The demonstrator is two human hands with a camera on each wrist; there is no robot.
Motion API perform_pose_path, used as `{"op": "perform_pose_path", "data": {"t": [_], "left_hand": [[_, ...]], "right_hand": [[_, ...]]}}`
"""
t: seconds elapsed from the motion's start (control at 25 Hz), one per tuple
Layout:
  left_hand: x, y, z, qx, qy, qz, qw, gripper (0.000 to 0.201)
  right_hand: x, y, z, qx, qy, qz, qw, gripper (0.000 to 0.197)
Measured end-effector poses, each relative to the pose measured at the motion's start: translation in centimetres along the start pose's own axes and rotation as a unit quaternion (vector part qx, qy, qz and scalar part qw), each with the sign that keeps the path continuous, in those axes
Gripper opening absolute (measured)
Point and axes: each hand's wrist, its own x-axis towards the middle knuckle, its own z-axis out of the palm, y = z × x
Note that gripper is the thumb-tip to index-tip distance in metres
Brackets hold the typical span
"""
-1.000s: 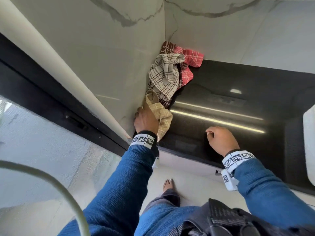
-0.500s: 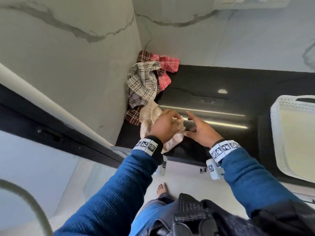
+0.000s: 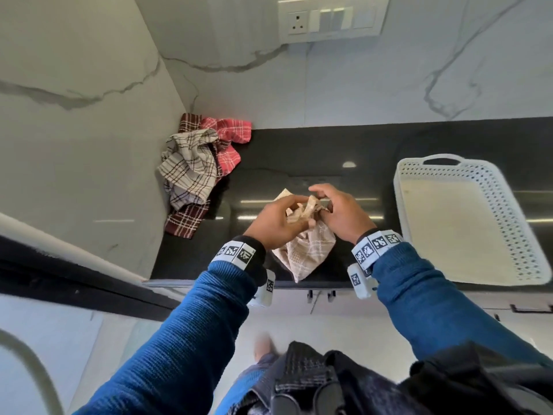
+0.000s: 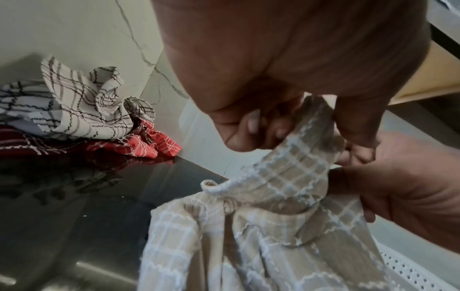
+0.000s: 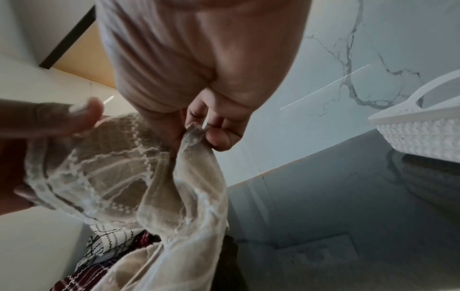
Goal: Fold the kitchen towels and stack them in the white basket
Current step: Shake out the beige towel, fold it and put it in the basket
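Black countertop (image 3: 344, 145) open between the 2 hands and the back wall, and open again in the strip between the beige checked towel (image 3: 308, 250) and the white basket (image 3: 466, 172). Left side closed off by the marble side wall (image 3: 89, 145), with a heap of 3 crumpled towels (image 3: 191, 163) packed into the corner against it. Right side taken up by the basket, standing near the right hand (image 3: 344, 217). Left hand (image 3: 278, 226) and right hand close together above the front edge, the beige towel bunched between them and hanging down over the counter. Switch plate (image 3: 332, 19) high on the back wall, well above the counter.
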Motion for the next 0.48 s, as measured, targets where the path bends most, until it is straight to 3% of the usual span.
{"op": "perform_pose_path", "data": {"t": [0.08, 0.24, 0.36, 0.48], "left_hand": [[0.5, 0.4, 0.2, 0.015, 0.000, -0.029, 0.999, 0.033], [0.6, 0.7, -0.2, 0.006, -0.040, -0.055, 0.998, 0.028], [0.5, 0.9, -0.2, 0.002, -0.025, -0.025, 0.999, 0.014], [0.5, 1.4, -1.0, -0.077, -0.021, -0.034, 0.996, 0.019]], "right_hand": [[-0.1, 0.2, -0.8, -0.004, -0.011, -0.018, 1.000, 0.041], [0.0, 0.5, -1.2, -0.037, -0.023, -0.061, 0.997, 0.025], [-0.2, 0.2, -1.4, -0.047, -0.035, -0.066, 0.996, 0.037], [-0.4, 0.2, -2.0, -0.074, -0.069, -0.049, 0.994, 0.052]]}}
